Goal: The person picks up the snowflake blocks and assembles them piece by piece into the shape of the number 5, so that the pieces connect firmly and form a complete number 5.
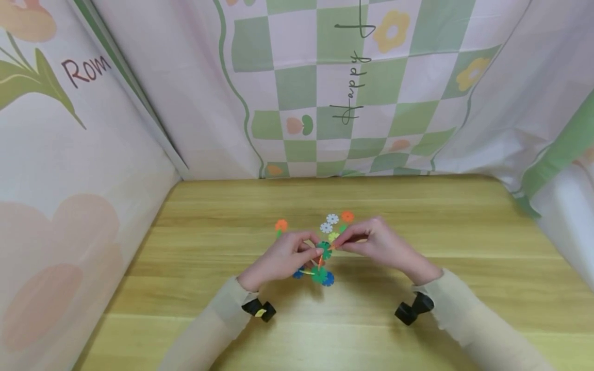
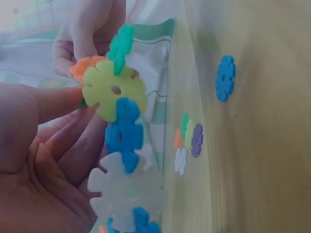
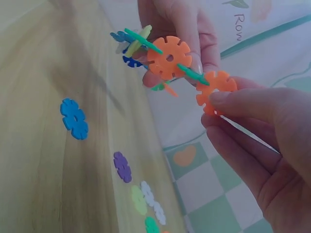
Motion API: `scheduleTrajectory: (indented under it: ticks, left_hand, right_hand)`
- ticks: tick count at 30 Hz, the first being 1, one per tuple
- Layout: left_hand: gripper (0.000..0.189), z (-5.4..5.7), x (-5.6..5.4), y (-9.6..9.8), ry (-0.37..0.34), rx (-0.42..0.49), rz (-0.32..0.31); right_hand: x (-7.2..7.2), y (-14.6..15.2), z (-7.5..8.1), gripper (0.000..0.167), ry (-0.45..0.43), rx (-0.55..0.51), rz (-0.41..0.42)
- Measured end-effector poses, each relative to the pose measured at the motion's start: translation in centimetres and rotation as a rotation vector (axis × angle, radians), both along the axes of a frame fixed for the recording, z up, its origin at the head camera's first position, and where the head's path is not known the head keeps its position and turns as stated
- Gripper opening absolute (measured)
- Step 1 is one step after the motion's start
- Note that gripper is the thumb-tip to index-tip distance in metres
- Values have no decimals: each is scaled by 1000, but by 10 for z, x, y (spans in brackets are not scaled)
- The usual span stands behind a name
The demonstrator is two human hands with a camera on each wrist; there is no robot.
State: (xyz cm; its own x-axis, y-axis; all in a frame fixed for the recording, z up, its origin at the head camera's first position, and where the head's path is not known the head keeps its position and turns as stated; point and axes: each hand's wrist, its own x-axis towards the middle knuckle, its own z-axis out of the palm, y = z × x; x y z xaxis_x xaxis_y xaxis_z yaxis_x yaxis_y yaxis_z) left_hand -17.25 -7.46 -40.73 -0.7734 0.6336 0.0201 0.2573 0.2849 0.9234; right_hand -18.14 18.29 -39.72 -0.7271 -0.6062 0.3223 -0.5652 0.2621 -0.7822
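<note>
An orange notched plastic disc [image 3: 221,80], pinched by the right hand [image 1: 382,245], met a green notched disc [image 3: 193,74] on the multicoloured disc chain [image 1: 319,274] the left hand [image 1: 283,255] pinched above the wooden table [image 1: 325,330], seemingly mid-joining and needing an aligned push.

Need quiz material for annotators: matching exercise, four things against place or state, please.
Things
1. Purple disc
2. Right hand
3. Loose blue disc
4. Left hand

Place or state
A. Holds a green disc
B. Alone on the table, away from the loose cluster
C. Beside the loose yellow-green disc
D. Pinches an orange disc

Pairs: 1-C, 2-D, 3-B, 4-A
</note>
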Motion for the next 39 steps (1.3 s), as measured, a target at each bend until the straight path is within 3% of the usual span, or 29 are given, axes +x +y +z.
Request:
scheduleTrajectory:
  ticks: [10,22,26,31,34,39]
  left_hand:
    - [10,0,3,0,62,-6,18]
    - [11,-2,0,4,45,15,60]
    - [13,-3,-2,6,53,24,71]
    - [15,-3,-3,2,65,7,101]
    - [16,-2,-5,-2,69,-6,132]
    - [17,-1,-8,-5,65,12,154]
  right_hand:
    - [1,-4,-2,18,39,-15,-24]
    - [0,-3,-1,18,73,18,-76]
    - [0,-1,-1,18,42,27,-117]
    - [-1,0,-3,32,-45,24,-175]
    - [1,-2,-12,31,-77,78,-199]
    - [9,-14,-35,28,-114,262,-112]
